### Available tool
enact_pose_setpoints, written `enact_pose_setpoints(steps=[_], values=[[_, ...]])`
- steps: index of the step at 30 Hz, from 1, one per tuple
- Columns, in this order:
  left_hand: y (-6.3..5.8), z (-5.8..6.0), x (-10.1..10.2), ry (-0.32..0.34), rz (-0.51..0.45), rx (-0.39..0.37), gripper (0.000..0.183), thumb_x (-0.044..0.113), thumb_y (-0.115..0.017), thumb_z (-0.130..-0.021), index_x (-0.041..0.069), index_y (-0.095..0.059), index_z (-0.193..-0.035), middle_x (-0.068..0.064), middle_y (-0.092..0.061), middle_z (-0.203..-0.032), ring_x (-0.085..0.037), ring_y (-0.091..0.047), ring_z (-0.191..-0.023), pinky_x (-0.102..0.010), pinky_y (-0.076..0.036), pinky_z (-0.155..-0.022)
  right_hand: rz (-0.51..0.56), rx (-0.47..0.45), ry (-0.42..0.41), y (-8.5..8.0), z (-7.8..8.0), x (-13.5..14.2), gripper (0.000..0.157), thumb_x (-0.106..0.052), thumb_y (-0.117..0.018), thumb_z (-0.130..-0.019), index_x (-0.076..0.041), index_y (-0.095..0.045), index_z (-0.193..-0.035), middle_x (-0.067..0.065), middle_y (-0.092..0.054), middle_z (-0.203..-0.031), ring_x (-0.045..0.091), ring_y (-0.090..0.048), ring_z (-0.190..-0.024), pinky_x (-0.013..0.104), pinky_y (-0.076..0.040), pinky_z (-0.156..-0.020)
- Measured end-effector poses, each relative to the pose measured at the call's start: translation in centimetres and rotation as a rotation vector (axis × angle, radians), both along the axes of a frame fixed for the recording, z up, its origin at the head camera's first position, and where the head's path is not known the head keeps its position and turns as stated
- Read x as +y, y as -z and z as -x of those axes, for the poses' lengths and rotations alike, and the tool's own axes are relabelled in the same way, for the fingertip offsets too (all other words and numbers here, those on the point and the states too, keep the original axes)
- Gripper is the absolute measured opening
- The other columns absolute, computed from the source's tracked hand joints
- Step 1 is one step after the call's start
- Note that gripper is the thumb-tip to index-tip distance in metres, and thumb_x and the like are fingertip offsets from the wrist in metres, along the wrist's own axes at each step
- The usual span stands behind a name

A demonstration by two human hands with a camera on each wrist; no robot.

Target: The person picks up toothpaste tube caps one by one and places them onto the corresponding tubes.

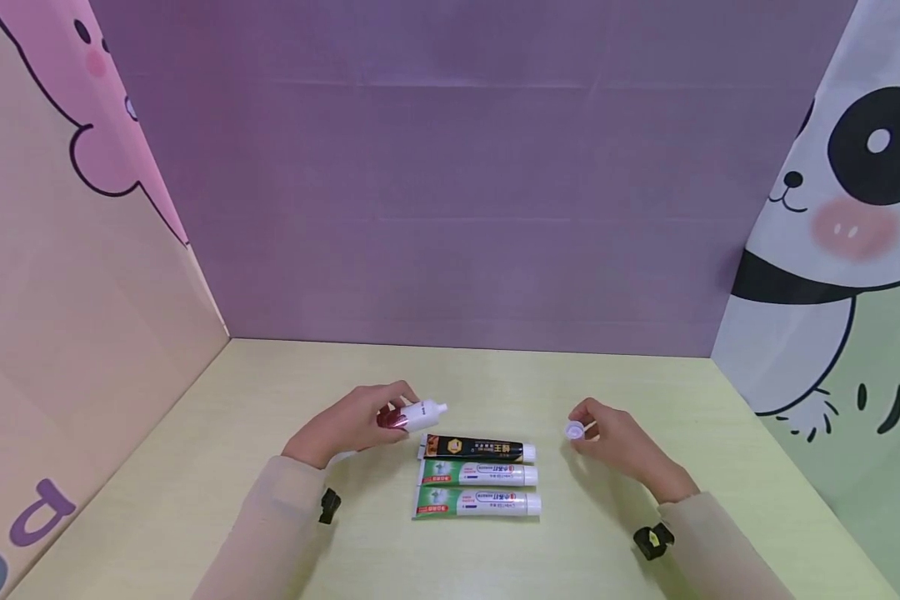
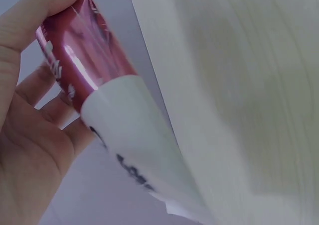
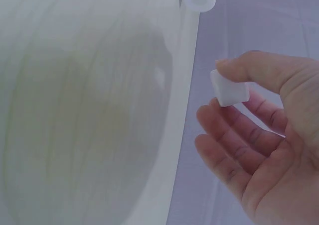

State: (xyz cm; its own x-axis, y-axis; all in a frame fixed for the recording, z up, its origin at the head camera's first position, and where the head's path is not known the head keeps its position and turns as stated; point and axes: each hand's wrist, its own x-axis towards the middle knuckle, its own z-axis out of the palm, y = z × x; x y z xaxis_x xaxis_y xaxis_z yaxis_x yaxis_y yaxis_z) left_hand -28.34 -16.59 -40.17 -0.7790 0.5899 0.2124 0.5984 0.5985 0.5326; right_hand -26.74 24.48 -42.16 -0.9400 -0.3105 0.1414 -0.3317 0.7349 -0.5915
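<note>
My left hand grips a red and white toothpaste tube above the table, its bare white nozzle pointing right. The left wrist view shows the thumb on the red part of the tube, the flat white part running down to the right. Well to the right, my right hand pinches a small white cap between thumb and fingers, apart from the tube. In the right wrist view the cap is held at the fingertips, and the remaining fingers are loosely bent.
Between the hands lie a black toothpaste tube and two green and white tubes, the middle one and the nearest one, stacked in a row with capped ends to the right. A purple panel closes off the table's back edge.
</note>
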Motion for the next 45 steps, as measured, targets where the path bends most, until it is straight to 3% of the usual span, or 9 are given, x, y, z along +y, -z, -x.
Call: enact_pose_setpoints(steps=[6, 15, 28, 37, 45], values=[[-0.5, -0.3, 0.6, 0.035, -0.017, 0.023, 0.034, 0.009, -0.077, -0.088, 0.019, -0.063, -0.116, 0.000, -0.067, -0.104, -0.012, -0.060, -0.082, -0.027, -0.054, -0.074, -0.003, 0.062, -0.074, -0.3, -0.3, -0.3, 0.029, -0.008, -0.077, -0.087, -0.005, -0.061, -0.112, -0.002, -0.065, -0.099, 0.020, -0.064, -0.091, 0.035, -0.054, -0.077], [-0.6, -0.4, 1.5, 0.069, -0.006, 0.045, 0.035, 0.008, -0.079, -0.086, 0.017, -0.065, -0.117, 0.002, -0.066, -0.104, -0.014, -0.059, -0.086, -0.026, -0.053, -0.074, 0.025, 0.087, -0.112, -0.5, -0.8, -1.1, 0.028, -0.007, -0.078, -0.085, -0.010, -0.059, -0.104, -0.006, -0.063, -0.095, 0.018, -0.064, -0.090, 0.033, -0.054, -0.076], [-0.9, -1.1, 2.9, 0.089, 0.057, 0.064, 0.034, 0.010, -0.080, -0.086, 0.015, -0.066, -0.117, 0.002, -0.065, -0.106, -0.013, -0.058, -0.088, -0.025, -0.053, -0.076, 0.034, 0.159, -0.254, -0.3, -0.9, -2.4, 0.032, -0.010, -0.077, -0.087, -0.008, -0.063, -0.115, -0.007, -0.063, -0.105, 0.012, -0.062, -0.092, 0.039, -0.055, -0.081], [-0.8, -1.5, 4.4, 0.163, 0.089, 0.083, 0.032, 0.012, -0.078, -0.087, 0.014, -0.066, -0.116, 0.007, -0.062, -0.097, -0.010, -0.053, -0.080, -0.023, -0.050, -0.070, 0.081, 0.145, -0.273, -0.4, -1.2, -3.5, 0.030, -0.008, -0.080, -0.085, -0.011, -0.060, -0.107, -0.007, -0.062, -0.098, 0.010, -0.062, -0.090, 0.035, -0.055, -0.084], [-0.3, -1.4, 5.1, 0.162, 0.113, 0.078, 0.033, 0.015, -0.076, -0.088, 0.017, -0.066, -0.119, 0.010, -0.058, -0.093, -0.009, -0.053, -0.080, -0.022, -0.049, -0.070, 0.095, 0.173, -0.307, -0.4, -1.4, -4.4, 0.030, -0.006, -0.079, -0.085, -0.006, -0.064, -0.111, -0.004, -0.063, -0.101, 0.011, -0.063, -0.088, 0.031, -0.056, -0.082]])
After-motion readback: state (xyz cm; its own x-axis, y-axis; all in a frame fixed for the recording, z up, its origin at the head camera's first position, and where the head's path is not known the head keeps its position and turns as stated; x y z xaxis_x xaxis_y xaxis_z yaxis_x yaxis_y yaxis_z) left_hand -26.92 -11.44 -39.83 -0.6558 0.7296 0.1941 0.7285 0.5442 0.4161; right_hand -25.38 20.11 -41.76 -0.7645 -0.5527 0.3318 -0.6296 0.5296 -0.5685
